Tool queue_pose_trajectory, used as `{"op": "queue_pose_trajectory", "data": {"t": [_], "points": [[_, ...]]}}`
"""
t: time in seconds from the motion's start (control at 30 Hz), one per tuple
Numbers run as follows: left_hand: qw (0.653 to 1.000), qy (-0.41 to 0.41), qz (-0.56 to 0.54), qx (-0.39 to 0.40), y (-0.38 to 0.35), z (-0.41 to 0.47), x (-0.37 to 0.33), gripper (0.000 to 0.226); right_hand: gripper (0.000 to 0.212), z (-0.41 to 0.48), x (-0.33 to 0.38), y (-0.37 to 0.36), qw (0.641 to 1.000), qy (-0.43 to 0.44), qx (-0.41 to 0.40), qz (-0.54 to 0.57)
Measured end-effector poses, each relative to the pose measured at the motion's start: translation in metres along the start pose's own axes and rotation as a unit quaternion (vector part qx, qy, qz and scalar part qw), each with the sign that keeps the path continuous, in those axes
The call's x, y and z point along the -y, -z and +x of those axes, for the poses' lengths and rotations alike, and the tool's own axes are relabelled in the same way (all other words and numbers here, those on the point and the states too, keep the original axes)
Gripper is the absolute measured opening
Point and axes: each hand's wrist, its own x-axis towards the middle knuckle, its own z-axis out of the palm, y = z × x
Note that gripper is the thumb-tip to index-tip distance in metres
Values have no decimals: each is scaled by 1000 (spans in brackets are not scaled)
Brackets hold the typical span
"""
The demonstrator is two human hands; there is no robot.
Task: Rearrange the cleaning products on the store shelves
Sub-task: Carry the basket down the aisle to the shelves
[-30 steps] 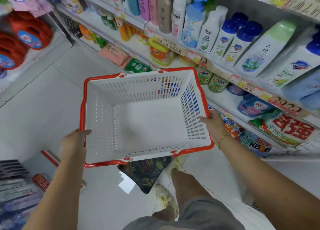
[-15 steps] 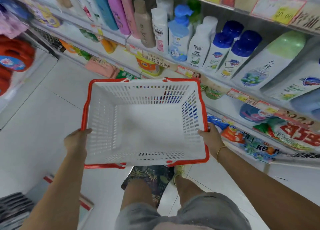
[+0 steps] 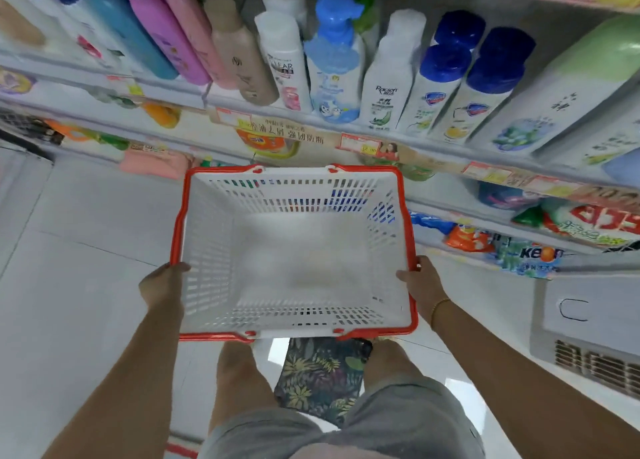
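White basket point(image 3: 212, 250), gripped between left hand point(image 3: 162, 285), right hand point(image 3: 420, 283)

A dark leaf-print cloth point(image 3: 322, 379) lay at 6 o'clock on the white tiled floor point(image 3: 86, 268). A white vented cabinet point(image 3: 588, 327) stood at 4 o'clock, well apart from it.

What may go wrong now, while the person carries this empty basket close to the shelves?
The left hand and right hand hold the basket by its sides; freeing one may tip it.
Its far rim looks close to the shelf edge and could catch it.
The patterned bag by the feet could cause tripping.
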Motion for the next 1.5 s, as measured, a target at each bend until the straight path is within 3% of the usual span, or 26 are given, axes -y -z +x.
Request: {"op": "queue_pose_trajectory", "data": {"t": [0.1,0.23,0.4,0.6,0.9,1.03,1.1,1.2,1.33,1.43,1.5], "points": [[999,-23,29,40,-24,32,-3,19,27,14,-4,-17,998,-13,-53,0],[993,4,69,99,-57,75,9,13,37,30,-21,-37,989,-39,-145,13],[979,23,125,160,-99,103,43,4,38,46,-64,-45,973,-113,-199,24],[951,129,165,226,-148,123,96,14,36,83,-117,-36,964,-167,-205,13],[916,119,248,293,-239,166,159,14,37,175,-193,-32,955,-195,-202,92],[882,40,338,327,-280,192,175,19,36,223,-225,-33,959,-189,-195,81],[852,7,391,348,-301,202,181,33,37,249,-241,-33,961,-185,-193,73],[802,-37,473,363,-327,208,191,33,40,282,-251,-34,965,-170,-193,46],[805,-47,448,386,-362,221,188,24,36,311,-245,-37,963,-158,-219,18],[809,-141,439,364,-399,237,177,17,39,339,-230,-32,966,-84,-245,8],[795,-205,459,339,-419,241,168,28,40,359,-220,-25,970,-36,-240,-30]]}}
